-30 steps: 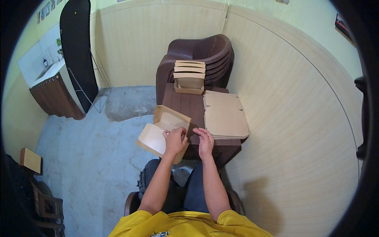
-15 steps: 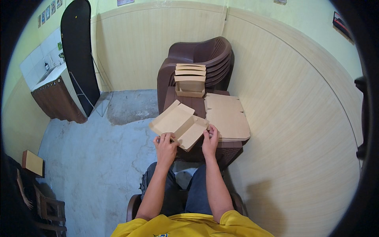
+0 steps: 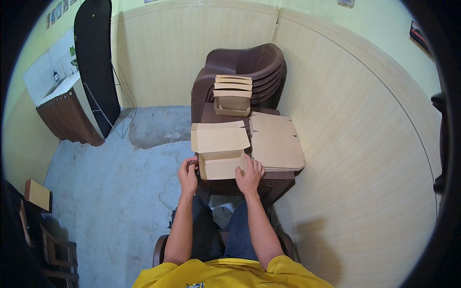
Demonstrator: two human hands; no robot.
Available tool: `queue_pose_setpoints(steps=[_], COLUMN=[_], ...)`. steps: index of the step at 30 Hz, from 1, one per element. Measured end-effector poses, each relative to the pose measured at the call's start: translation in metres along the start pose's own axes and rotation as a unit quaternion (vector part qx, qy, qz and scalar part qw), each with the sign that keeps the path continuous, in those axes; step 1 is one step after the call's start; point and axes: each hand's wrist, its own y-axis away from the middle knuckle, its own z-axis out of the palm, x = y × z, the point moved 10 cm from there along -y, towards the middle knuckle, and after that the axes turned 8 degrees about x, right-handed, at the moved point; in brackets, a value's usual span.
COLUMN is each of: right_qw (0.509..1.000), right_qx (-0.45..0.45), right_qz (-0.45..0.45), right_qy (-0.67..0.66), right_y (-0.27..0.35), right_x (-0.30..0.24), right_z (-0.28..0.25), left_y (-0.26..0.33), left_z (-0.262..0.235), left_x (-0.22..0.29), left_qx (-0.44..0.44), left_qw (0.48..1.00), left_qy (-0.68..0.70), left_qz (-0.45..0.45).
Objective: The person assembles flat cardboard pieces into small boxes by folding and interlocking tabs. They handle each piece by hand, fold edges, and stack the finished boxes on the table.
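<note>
An open brown cardboard box [image 3: 223, 168] lies in front of me on a dark brown plastic table [image 3: 274, 181], its lid flap raised and leaning away. My left hand [image 3: 188, 175] has its fingers curled at the box's left end wall. At the right end, my right hand [image 3: 248, 175] grips the wall, thumb toward the inside. To the right, a stack of flat cardboard blanks [image 3: 276, 144] rests beside the box. Behind it stand several folded boxes [image 3: 232, 104], nested one behind another.
Stacked brown plastic chairs [image 3: 245, 60] stand behind the table. Wood-patterned panelling [image 3: 350, 158] closes off the right side. At the far left are a tall black board [image 3: 93, 67] and a curtained sink counter [image 3: 69, 117]. Part of another person's arm [image 3: 25, 223] shows at the lower left.
The box has turned from a slant to nearly square with me, its lid now pointing away. My left hand has shifted left to the end wall; my right thumb has come over the right wall.
</note>
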Motion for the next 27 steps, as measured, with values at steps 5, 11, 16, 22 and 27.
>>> queue_pose_setpoints(steps=[5, 11, 16, 22, 27], right_qw=[0.996, 0.968, 0.939, 0.916, 0.876], right_qx=[0.004, -0.049, -0.018, 0.014, -0.041], right_qz=[-0.001, 0.108, 0.183, 0.228, 0.228], right_qy=[-0.085, -0.223, -0.29, -0.331, -0.422], right_y=[-0.001, -0.035, -0.066, -0.083, -0.082], right_x=[-0.009, 0.022, 0.057, 0.08, 0.085], right_z=[0.005, 0.031, 0.034, 0.044, 0.065], left_y=[-0.026, -0.057, -0.052, -0.058, -0.051], left_z=[0.011, 0.037, 0.051, 0.059, 0.066], left_x=[-0.013, -0.018, -0.033, -0.035, -0.018], left_qx=[0.037, -0.029, -0.088, -0.111, -0.091], left_qw=[0.997, 0.993, 0.977, 0.976, 0.986], left_qy=[-0.055, 0.024, 0.096, 0.055, 0.063], left_qz=[-0.033, -0.108, -0.17, -0.18, -0.127])
